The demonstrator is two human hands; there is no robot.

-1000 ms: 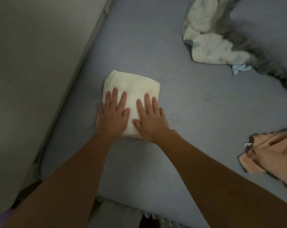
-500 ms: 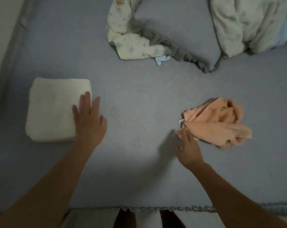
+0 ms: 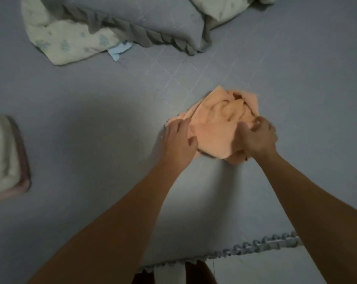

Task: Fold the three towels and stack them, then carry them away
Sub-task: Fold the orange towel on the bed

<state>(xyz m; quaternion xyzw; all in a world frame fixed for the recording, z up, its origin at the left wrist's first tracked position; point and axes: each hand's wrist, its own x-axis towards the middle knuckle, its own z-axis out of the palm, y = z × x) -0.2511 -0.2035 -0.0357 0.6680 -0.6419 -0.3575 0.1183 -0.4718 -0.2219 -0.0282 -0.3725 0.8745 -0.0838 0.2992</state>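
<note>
Now both hands gripping orange towel (image 3: 218, 128)

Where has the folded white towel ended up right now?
In the head view the folded white towel lies at the far left edge, on the grey bed sheet, well apart from the orange towel that both hands are on.

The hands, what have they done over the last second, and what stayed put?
Both hands left the folded white towel. The left hand and right hand moved right and took hold of the crumpled orange towel. The white towel stayed folded on the bed.
</note>
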